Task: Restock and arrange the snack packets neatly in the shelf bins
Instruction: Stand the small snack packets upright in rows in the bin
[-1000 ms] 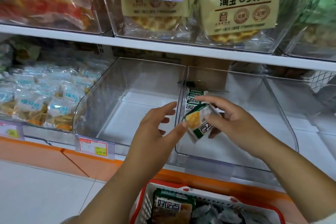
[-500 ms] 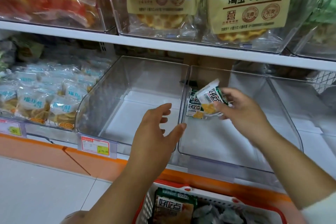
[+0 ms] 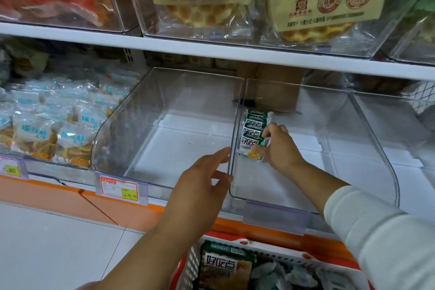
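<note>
Snack packets [image 3: 254, 132] in clear bin [image 3: 367, 172] — right grip [image 3: 281, 148] pinching front one, left grip [image 3: 202, 186] slack, fingers at bin wall

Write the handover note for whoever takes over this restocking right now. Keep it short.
Left hand: open, fingertips at the clear bin's left wall.
Right hand: pinching the front packet of the row of green packets.
Done: that one row runs along the bin's left wall.
Left: fill the rest of this bin from the basket below, which holds more packs.
</note>
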